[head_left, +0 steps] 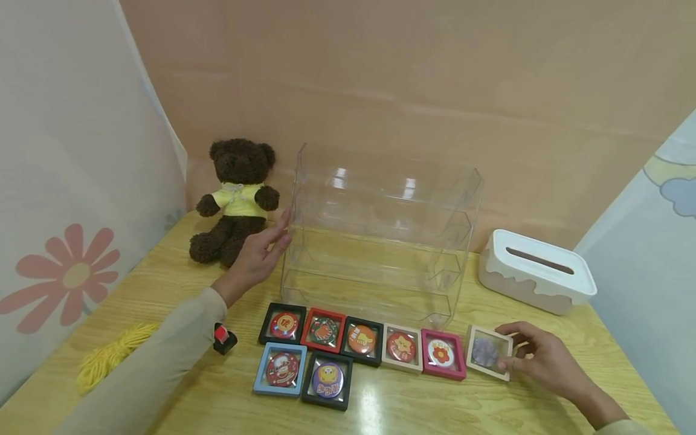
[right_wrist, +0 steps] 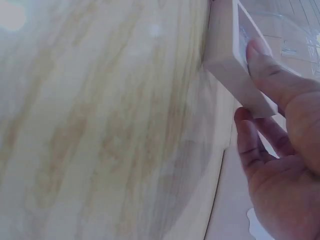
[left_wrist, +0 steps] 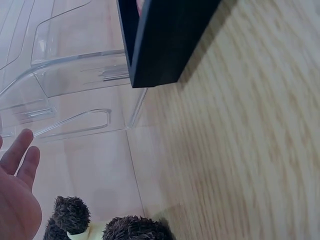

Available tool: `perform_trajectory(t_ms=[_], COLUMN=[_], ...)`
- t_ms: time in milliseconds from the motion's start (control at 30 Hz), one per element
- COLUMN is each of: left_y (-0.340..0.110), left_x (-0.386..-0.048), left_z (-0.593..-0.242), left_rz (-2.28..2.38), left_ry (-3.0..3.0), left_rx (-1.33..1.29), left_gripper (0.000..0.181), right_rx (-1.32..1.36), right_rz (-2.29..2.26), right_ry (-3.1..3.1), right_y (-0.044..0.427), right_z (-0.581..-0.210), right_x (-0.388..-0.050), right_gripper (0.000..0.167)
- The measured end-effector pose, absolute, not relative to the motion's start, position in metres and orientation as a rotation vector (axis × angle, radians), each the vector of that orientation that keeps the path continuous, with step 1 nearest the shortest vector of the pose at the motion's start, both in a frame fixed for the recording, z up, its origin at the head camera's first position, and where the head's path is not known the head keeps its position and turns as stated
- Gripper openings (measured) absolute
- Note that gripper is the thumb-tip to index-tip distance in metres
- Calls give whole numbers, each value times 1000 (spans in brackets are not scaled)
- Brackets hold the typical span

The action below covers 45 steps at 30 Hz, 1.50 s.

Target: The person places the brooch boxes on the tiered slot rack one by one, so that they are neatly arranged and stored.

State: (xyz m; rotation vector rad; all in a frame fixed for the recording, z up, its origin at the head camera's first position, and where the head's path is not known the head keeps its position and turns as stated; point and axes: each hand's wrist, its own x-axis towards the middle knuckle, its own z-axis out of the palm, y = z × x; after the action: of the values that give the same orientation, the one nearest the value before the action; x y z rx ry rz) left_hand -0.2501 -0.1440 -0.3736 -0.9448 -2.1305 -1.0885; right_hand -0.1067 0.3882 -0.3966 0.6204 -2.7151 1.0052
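A clear tiered display rack point(head_left: 375, 287) stands upright on the table. My left hand point(head_left: 260, 257) is at its left side with fingers extended; the left wrist view shows the palm point(left_wrist: 15, 202) beside the clear plastic. With thumb and fingers, my right hand point(head_left: 549, 359) pinches the right edge of a beige square frame point(head_left: 472, 362) holding a greyish-purple round piece. In the right wrist view the thumb point(right_wrist: 272, 75) lies over that frame's edge. Left of it, framed round badges form two rows, among them a magenta frame point(head_left: 462, 373) and a light blue frame point(head_left: 261, 386).
A brown teddy bear point(head_left: 239, 163) in a yellow top sits left of the rack. Yellow yarn point(head_left: 114, 353) and a small black-and-red item point(head_left: 224, 338) lie at the left, near the left forearm. A white-lidded tissue box point(head_left: 535, 290) stands at the back right.
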Motion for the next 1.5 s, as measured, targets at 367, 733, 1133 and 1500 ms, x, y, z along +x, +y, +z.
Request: perform_trajectory(t_ms=[367,733,1133,1500], left_y=[-143,-144,-141,-141], left_x=[-248,-247,-247,-249], left_z=[-372,-372,-374,-375], left_rz=[-1076,-1080,-1132,-1119], left_ry=[-2117,-2075,-2034,-2007], left_rx=[-940,-912,-902,-906], left_gripper=[50,48,45,46], right_rx=[382,272,583,525], right_rz=[1081,1377,1967,1904], right_ry=[-2625,-2460,-2027,-2076], right_y=[387,387,362,332], right_z=[-384,-357,-322,-298], right_x=[-109,-118,-136,-157], right_gripper=[18,9,23,14])
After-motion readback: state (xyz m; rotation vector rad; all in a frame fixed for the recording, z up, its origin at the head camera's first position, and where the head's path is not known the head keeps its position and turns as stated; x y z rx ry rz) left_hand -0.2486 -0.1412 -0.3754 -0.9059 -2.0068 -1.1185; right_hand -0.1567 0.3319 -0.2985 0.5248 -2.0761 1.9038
